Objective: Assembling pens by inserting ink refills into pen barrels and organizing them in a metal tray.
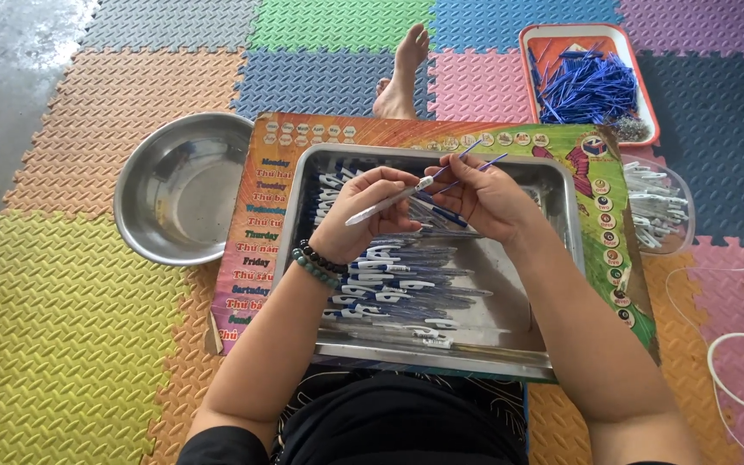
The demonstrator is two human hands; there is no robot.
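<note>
White pen barrel (382, 205), mid-frame, is pinched in the left hand (363, 220); the right hand (484, 200) grips thin blue refills (467, 168). A refill could slip or bend and drop among finished pens (398, 288) in the steel tray (553, 258).

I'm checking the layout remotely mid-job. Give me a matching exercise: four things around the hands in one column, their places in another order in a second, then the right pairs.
Things:
1. round steel bowl
2. red tray of blue refills
3. white pen barrel
4. finished pens

Places:
A. far right corner of the mat
B. held in the left hand
C. stacked in the rectangular steel tray
D. left of the colourful board

Pairs: 1-D, 2-A, 3-B, 4-C
</note>
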